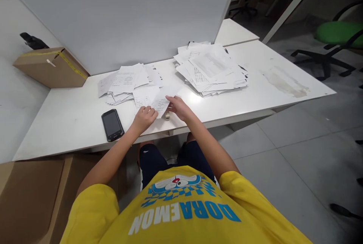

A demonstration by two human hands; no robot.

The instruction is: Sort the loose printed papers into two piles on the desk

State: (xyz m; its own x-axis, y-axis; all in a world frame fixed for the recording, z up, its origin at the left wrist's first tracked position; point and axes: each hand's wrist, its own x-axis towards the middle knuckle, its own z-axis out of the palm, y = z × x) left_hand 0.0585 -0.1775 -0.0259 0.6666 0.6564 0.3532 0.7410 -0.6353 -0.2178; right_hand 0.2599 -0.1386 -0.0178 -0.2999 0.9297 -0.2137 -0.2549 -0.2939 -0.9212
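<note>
A printed sheet of paper [161, 104] is between my hands near the desk's front edge. My right hand [177, 108] pinches its right edge with thumb and fingers. My left hand [145, 117] lies on the sheet's lower left side with curled fingers; whether it grips the paper is hidden. A small beige block-like object [167, 115] sits just below my right hand. Another printed sheet [143, 96] lies partly under the held one. Behind it is a loose paper pile [124, 81], and a taller, messier paper stack [210, 68] stands to the right.
A black phone [112, 125] lies on the white desk [70, 123], left of my left hand. At the back left stands a cardboard box [53, 68] with yellow tape. A grey partition [136, 17] borders the desk's rear. Green chairs [338, 34] are off to the right.
</note>
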